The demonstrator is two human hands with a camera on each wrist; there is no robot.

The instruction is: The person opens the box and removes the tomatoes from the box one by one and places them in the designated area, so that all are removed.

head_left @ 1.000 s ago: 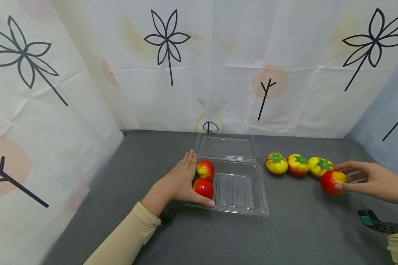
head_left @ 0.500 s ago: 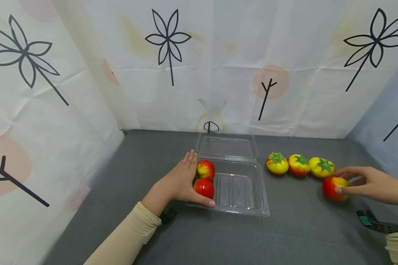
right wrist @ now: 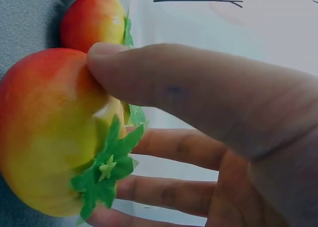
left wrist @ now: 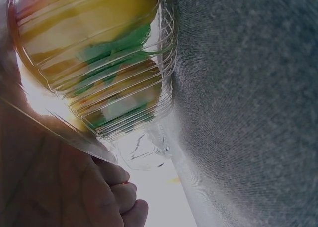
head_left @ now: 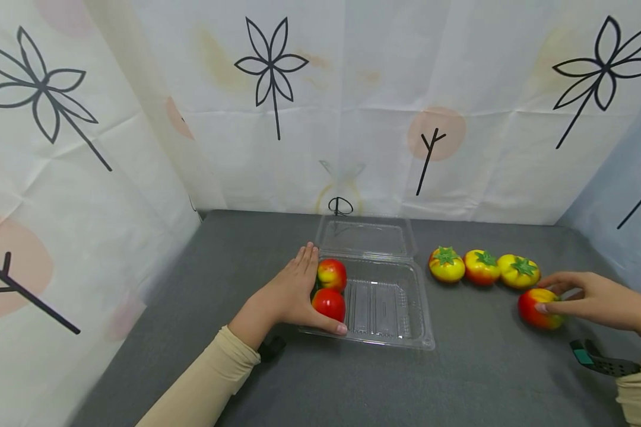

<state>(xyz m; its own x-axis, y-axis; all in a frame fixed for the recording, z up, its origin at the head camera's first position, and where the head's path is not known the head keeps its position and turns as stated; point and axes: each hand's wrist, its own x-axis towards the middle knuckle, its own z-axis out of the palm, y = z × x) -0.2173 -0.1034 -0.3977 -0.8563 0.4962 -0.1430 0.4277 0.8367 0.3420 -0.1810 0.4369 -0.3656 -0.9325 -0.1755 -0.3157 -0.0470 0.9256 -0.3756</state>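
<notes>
A hinged clear plastic container [head_left: 427, 320] lies in the middle of the head view, its lid [head_left: 365, 234] folded back. Inside, two red-and-yellow tomatoes [head_left: 329, 304] line its left side. My left hand [head_left: 283, 299] rests against that side with straight fingers, thumb stretched along the front edge; through the ribbed wall [left wrist: 119, 88] in the left wrist view, green leaves show. On the right, my right hand [head_left: 593, 299] grips another tomato [head_left: 536, 309] between thumb and fingers, low over the table. Its green calyx [right wrist: 107, 170] faces the palm in the right wrist view.
Several tomatoes [head_left: 481, 267] with green tops form a row right of the container, just beyond the held one. Dark grey cloth [head_left: 459, 379] covers the table. A patterned white curtain [head_left: 363, 148] closes off the back and sides.
My right hand has brought its tomato slightly nearer and lower, a little away from the row. The left hand and the container have stayed put.
</notes>
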